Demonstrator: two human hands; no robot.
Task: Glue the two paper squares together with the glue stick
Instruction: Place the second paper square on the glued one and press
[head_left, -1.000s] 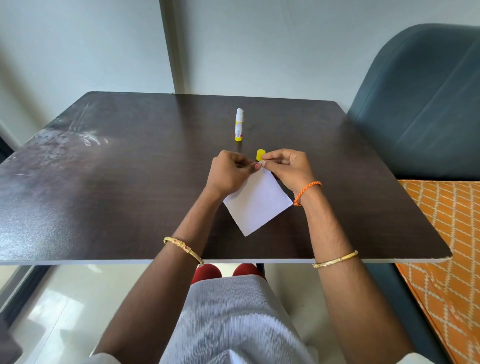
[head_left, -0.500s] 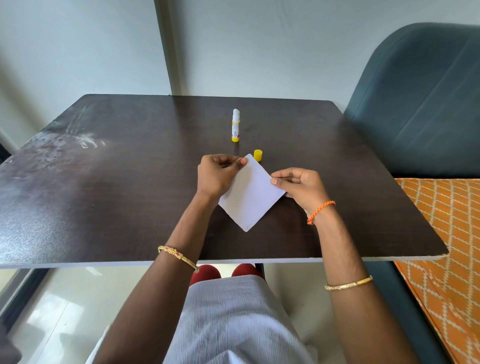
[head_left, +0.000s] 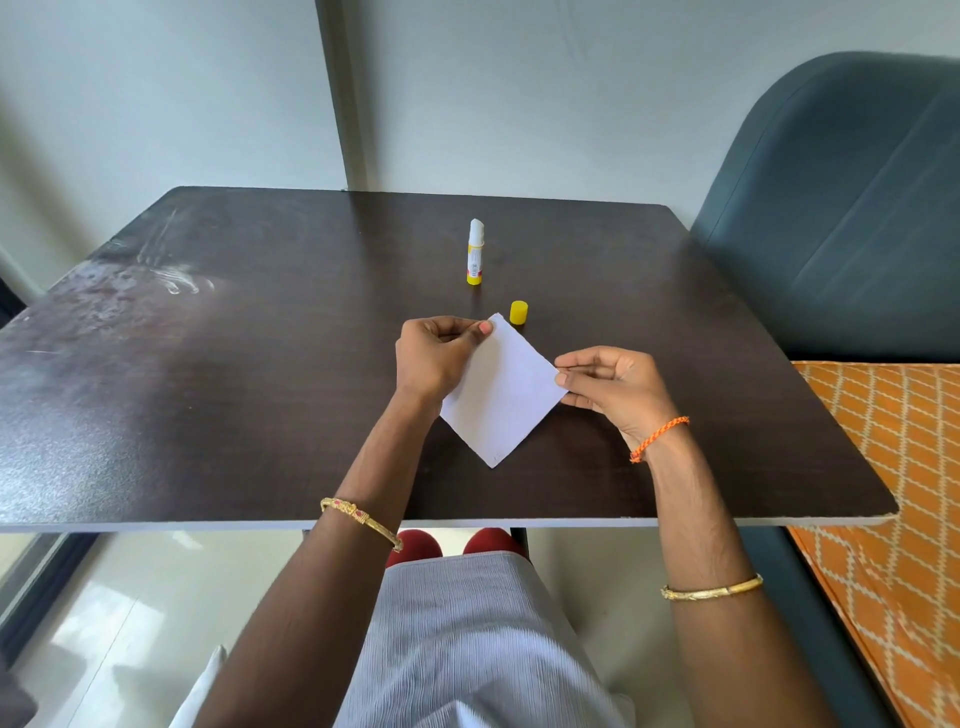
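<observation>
Paper: white paper squares (head_left: 501, 392) are sitting as one diamond at the centre of the frame, lying on or just above the dark table (head_left: 208, 389); you are showing only one sheet's face, so the second is presumably stacked under it
Left hand: your left hand (head_left: 434, 358) is pinching the upper-left edge near the top corner, thumb and fingers closed on the paper
Right hand: your right hand (head_left: 613, 387) is pinching the right corner; a second ago it was up at the top corner beside the left, so you are working round the edges
Meaning: you are probably pressing the bond, which puts gluing itself behind you
Glue stick: glue stick (head_left: 475, 253) is standing uncapped above centre, its yellow cap (head_left: 519, 313) lying just beyond the paper's top corner
</observation>
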